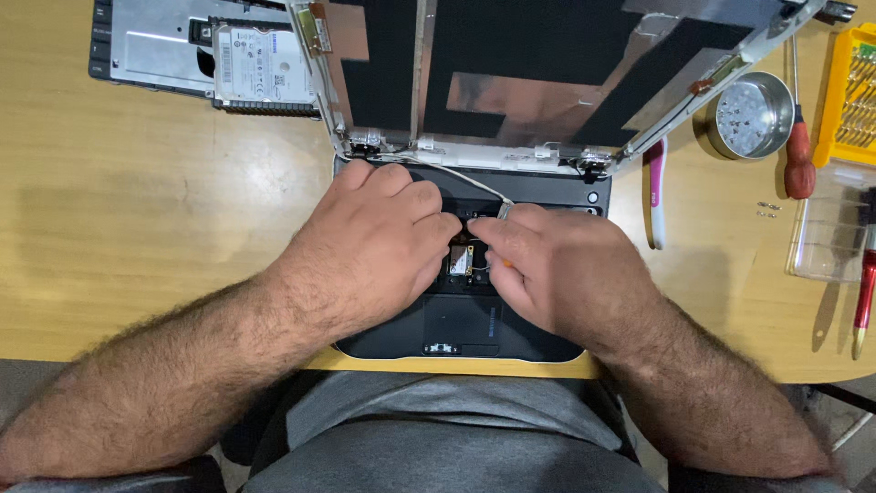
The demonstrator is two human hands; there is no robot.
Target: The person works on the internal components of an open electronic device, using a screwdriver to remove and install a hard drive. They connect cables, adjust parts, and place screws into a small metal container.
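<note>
Pinching at a small circuit card [461,262] mid-base of the matte black laptop [456,324]: left hand [374,242] fingertips closed on it, right hand [557,274] curled, grip unclear; round metal dish [753,117] of screws nearby.

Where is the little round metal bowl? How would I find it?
Start at the opened laptop in the middle of the wooden table, then look to its upper right corner. The round metal bowl sits there beside a red-handled screwdriver. It alone is shiny, circular and holds tiny screws.
</note>
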